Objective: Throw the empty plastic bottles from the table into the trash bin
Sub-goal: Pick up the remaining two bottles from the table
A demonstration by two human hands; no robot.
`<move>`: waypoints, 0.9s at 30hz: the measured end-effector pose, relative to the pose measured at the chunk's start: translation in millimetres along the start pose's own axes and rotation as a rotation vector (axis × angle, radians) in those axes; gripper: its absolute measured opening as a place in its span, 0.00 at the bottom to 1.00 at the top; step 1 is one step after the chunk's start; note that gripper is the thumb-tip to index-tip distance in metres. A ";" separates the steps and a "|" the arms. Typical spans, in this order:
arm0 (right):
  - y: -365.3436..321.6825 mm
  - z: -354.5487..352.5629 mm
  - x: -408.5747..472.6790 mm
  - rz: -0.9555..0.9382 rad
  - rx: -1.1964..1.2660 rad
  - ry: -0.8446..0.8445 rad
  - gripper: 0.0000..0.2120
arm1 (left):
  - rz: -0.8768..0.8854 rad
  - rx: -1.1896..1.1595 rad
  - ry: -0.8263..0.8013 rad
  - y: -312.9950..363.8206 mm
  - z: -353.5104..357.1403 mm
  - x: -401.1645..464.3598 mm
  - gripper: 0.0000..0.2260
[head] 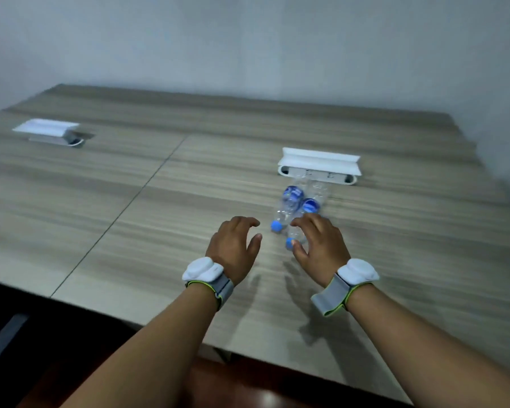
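Observation:
Two clear empty plastic bottles with blue labels and blue caps lie side by side on the wooden table (159,201), caps toward me. The left bottle (287,206) lies free, its cap just right of my left hand (236,248). The right bottle (309,210) is partly covered by my right hand (318,245), whose spread fingers hover over its neck and cap. Both hands are open, with fingers curved and nothing held. No trash bin is in view.
A white raised socket box (318,166) stands right behind the bottles. A second white box (49,132) sits at the far left of the table. The table's near edge runs below my forearms, with dark floor beneath. A plain wall lies behind.

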State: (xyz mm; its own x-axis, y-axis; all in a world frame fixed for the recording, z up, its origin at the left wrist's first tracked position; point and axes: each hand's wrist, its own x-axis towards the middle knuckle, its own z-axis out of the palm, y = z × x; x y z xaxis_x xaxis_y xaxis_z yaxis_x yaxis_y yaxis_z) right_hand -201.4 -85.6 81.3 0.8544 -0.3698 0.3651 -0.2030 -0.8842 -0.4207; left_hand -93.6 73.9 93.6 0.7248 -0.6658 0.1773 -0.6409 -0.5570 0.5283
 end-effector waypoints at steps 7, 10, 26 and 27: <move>61.4 -28.3 -7.1 0.107 -0.054 0.064 0.18 | 0.124 -0.046 -0.079 53.6 37.6 41.0 0.23; 67.3 -27.3 -6.2 0.137 -0.064 0.056 0.18 | 0.141 -0.048 -0.079 52.0 41.0 53.3 0.24; 85.7 27.1 48.3 0.210 -0.107 -0.061 0.20 | 0.183 -0.040 -0.150 -6.1 64.4 136.7 0.17; 87.3 34.7 50.8 0.229 -0.109 -0.079 0.21 | 0.180 -0.035 -0.167 -13.7 69.5 142.3 0.17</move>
State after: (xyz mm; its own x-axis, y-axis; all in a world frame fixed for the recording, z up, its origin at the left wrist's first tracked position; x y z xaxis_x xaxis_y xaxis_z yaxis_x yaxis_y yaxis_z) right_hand -159.0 -171.6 34.3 0.8140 -0.5440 0.2034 -0.4418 -0.8073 -0.3912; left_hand 0.7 -47.7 53.9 0.5458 -0.8273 0.1330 -0.7449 -0.4064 0.5292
